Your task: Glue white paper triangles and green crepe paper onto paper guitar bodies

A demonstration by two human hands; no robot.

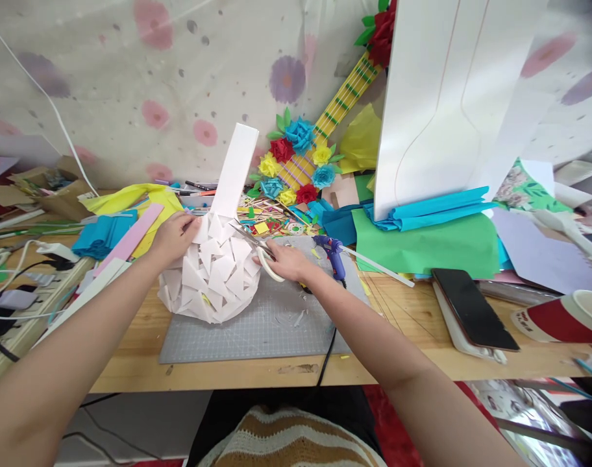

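A white paper piece [211, 272] with a round body covered in overlapping cut paper scraps and a long flat neck leans over the cutting mat. My left hand [176, 237] is closed on its upper left edge, thumb and fingers pinching the paper. In my right hand [286, 261] is a pair of scissors [265, 254] with pale handles, the fingers wrapped round them. The blades point left and reach the upper right edge of the white body. Whether they are cutting into paper I cannot tell.
A blue glue gun [331, 250] with a glue stick lies on the grey mat [281, 340]. At right are a phone [474, 310] and a paper cup [563, 318]. Behind stand a flowered yellow paper guitar [303, 165] and a white board [432, 97]. Power strips [37, 318] line the left.
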